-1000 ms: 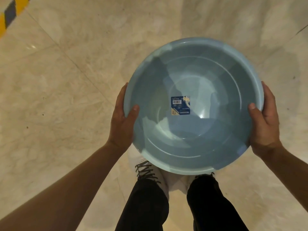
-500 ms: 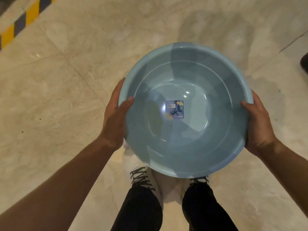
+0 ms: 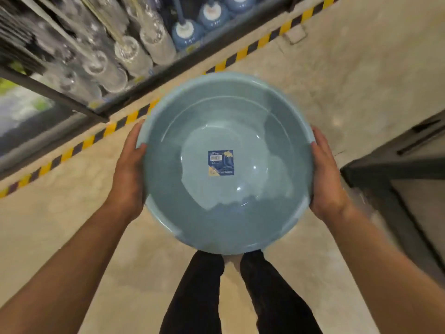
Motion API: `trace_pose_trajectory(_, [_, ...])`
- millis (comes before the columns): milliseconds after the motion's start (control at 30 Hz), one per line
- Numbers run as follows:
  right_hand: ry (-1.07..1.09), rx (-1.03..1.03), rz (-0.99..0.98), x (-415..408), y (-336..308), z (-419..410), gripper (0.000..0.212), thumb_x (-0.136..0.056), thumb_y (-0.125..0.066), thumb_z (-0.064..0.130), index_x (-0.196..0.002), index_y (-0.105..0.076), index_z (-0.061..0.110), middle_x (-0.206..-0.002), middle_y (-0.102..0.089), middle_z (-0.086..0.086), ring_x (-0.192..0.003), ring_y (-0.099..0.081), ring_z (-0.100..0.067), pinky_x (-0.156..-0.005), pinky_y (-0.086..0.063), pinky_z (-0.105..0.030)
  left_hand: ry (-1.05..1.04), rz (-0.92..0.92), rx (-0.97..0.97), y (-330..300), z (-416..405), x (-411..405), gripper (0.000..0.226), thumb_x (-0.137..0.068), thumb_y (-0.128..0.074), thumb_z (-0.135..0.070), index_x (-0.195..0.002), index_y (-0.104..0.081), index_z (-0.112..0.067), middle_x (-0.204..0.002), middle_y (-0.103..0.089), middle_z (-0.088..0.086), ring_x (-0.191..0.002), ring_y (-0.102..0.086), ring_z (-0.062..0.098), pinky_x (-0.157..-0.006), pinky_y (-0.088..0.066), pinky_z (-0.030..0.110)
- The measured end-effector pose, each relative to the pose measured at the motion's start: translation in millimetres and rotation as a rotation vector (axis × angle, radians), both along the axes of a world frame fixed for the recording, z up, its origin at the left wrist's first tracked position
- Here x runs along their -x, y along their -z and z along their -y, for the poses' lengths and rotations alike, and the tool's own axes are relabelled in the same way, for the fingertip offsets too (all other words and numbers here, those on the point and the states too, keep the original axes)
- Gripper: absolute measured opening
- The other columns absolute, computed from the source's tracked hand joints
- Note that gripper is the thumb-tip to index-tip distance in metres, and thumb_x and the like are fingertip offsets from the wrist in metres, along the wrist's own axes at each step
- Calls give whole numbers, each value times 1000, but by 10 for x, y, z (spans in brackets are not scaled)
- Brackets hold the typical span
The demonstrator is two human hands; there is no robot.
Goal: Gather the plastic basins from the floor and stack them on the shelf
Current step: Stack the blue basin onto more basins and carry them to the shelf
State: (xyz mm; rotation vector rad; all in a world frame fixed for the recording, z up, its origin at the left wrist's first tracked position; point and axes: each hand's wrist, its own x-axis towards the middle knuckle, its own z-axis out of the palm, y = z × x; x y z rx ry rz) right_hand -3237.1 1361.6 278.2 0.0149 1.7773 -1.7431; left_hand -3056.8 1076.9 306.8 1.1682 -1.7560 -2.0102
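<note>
I carry a round pale-blue plastic basin (image 3: 224, 213) level in front of me, above my legs. A blue label sticks to the middle of its bottom. My left hand (image 3: 128, 174) grips the rim on the left side, thumb over the edge. On the right side my right hand (image 3: 325, 179) grips the rim the same way. A dark metal shelf (image 3: 149, 78) stands at the upper left.
The shelf holds clear glass jars (image 3: 125, 56) and blue bottles (image 3: 187, 32). A yellow-and-black floor stripe (image 3: 72, 150) runs along its foot. A dark low shelf (image 3: 395, 169) juts in at the right. Beige marble floor (image 3: 349, 56) lies between them.
The view has swung up and round: the shelf with jars and the dark shelf on the right have come into sight. Both hands keep the same hold on the basin.
</note>
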Motion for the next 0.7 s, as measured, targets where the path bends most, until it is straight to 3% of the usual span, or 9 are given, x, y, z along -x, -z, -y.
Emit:
trace_pose_trajectory(167, [-113,40,-24,185,-1968,363,48,-107,-47,31,-154,-43,21,-151,-53,-7,-131,-58,-29,-109,-47,-57,-59,-90,36,-1923,79,-72,47,-97,-43,-23,-144,-51,-26,-131,-63,7,-109,-64,26,-82,-57,42])
trace_pose_trajectory(333, [-262,172,-147,301,-3482,607,53,-95,-54,27,-145,-51,43,-137,-66,5,-117,-69,-22,-86,-62,-41,-277,-213,20,-3307,61,-296,54,-86,-51,-22,-127,-58,-57,-125,-69,-9,-103,-73,22,-71,-61,39])
trace_pose_trajectory(433, [-350,233,-171,349,-4158,805,51,-92,-56,24,-130,-58,58,-128,-70,10,-110,-72,-24,-74,-63,-41,-330,-308,22,-3858,103,-553,59,-81,-55,-20,-126,-60,-57,-120,-72,-4,-98,-74,26,-69,-61,44])
trace_pose_trajectory(533, [-452,257,-199,285,-4685,1128,54,-94,-54,20,-136,-56,53,-132,-68,1,-108,-72,-30,-77,-62,-50,-331,-387,55,-4258,195,-835,60,-80,-51,-15,-132,-61,-42,-121,-70,9,-94,-73,29,-71,-59,50])
trace_pose_trajectory(700, [-601,298,-206,-185,-5248,1929,51,-84,-57,27,-129,-63,49,-130,-67,-2,-96,-75,-30,-71,-62,-52,-476,-423,119,-4689,430,-1501,48,-87,-47,-11,-125,-65,-35,-118,-69,14,-92,-71,31,-77,-59,58])
